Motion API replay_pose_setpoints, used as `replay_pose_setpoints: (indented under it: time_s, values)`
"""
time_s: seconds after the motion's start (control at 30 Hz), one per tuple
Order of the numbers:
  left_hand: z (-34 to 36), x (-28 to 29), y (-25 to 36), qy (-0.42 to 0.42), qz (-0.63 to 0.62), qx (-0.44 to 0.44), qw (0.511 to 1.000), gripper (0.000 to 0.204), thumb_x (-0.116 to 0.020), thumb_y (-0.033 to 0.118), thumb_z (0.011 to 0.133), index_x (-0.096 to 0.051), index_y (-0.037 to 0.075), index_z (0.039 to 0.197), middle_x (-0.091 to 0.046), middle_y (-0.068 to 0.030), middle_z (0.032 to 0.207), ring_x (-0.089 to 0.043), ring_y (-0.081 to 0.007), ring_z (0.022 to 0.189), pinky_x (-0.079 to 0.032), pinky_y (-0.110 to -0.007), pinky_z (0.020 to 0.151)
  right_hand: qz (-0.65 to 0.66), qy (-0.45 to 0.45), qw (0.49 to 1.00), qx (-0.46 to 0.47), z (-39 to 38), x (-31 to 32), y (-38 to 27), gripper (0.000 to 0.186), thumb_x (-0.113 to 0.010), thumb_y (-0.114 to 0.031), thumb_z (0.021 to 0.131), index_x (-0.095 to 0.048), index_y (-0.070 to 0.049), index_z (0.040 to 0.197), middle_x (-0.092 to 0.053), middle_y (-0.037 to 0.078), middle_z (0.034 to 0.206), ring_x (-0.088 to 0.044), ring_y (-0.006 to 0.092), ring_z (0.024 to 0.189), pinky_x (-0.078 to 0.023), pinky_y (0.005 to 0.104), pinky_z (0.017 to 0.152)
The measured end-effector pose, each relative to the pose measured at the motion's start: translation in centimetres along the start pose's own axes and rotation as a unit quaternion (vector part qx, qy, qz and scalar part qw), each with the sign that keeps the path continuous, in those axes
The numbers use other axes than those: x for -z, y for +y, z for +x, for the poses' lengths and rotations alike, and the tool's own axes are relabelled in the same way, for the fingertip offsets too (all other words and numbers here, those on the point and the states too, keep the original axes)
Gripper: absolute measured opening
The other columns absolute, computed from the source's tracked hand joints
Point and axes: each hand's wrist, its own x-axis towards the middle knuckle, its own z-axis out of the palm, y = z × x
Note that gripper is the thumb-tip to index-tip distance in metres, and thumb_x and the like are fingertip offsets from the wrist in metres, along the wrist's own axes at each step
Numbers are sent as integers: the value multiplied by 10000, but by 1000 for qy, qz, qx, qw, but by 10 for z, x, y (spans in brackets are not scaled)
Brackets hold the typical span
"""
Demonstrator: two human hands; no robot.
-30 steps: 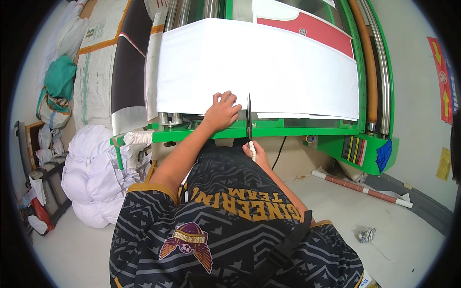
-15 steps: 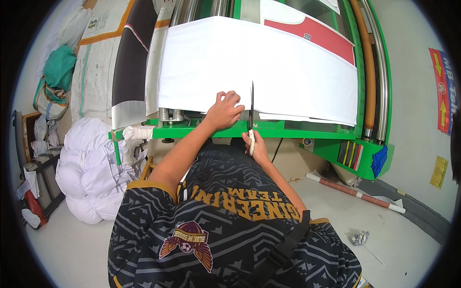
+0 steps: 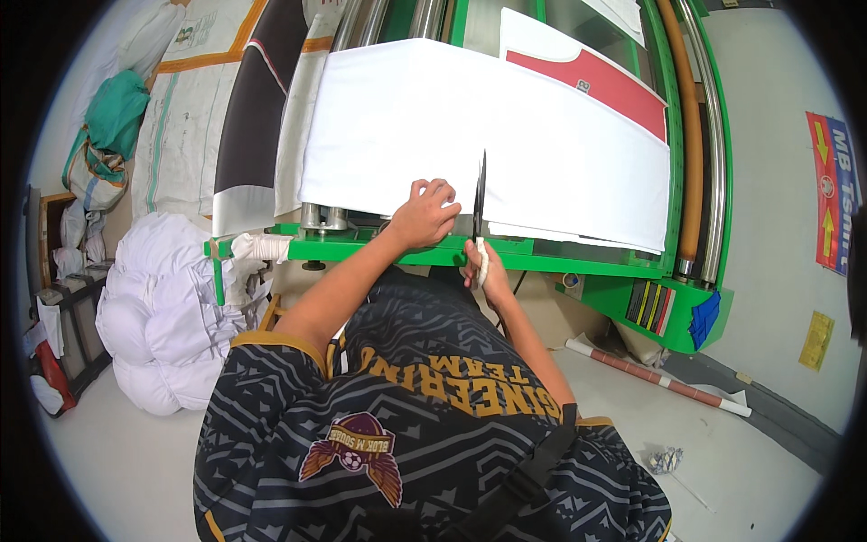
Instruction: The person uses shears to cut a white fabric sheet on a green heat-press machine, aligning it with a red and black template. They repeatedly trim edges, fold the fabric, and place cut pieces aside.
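A broad white fabric sheet (image 3: 397, 126) lies over the green-framed machine, its near edge toward me. My left hand (image 3: 427, 217) is closed on that near edge, with the fingers curled over the cloth and the fingertips partly hidden. Just to its right, my right hand (image 3: 486, 268) grips a pair of scissors (image 3: 480, 194) by handles wrapped in white. The dark blades point away from me, along the cloth. How far they are parted is hard to make out.
A green machine rail (image 3: 379, 251) runs between my body and the cloth. Metal rollers (image 3: 426, 20) are behind it, and a red-and-white printed piece (image 3: 591, 77) lies at the far right. White bundled cloth (image 3: 158, 316) sits on the floor at left; a long roll (image 3: 655, 378) lies at right.
The scissors have shifted slightly right and their blades now tilt a little to the right. My left hand keeps its place on the cloth's edge. The whole view has moved slightly.
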Motion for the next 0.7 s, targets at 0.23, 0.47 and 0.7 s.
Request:
replay_pose_setpoints:
  time_s: [0.23, 0.47, 0.7]
  values:
    - [-2, 3, -3, 4, -45, 8, 999, 188, -736, 228, 930, -689, 98, 1057, -609, -102, 1232, -568, -326, 1351, -398, -578, 1092, 1, 10, 999, 35, 32, -6, -10, 536, -799, -589, 1022, -621, -99, 1146, -504, -48, 731, -526, 78, 597, -475, 285, 501]
    - [-3, 1, -2, 34, -74, 12, 997, 172, -757, 220, 904, -711, 124, 1039, -611, -99, 1154, -595, -300, 1239, -402, -573, 1058, -59, 51, 996, 38, 33, -4, -1, 404, -821, -446, 1041, -646, -89, 1116, -518, -51, 725, -519, 80, 572, -456, 271, 442]
    - [5, 15, -12, -68, -128, 66, 987, 318, -739, 384, 989, -729, 133, 1184, -621, -136, 1372, -553, -336, 1380, -421, -617, 1053, -15, -5, 1000, -6, 28, 2, -17, 411, -757, -490, 1077, -596, -116, 1133, -497, -43, 734, -516, 104, 569, -461, 286, 498]
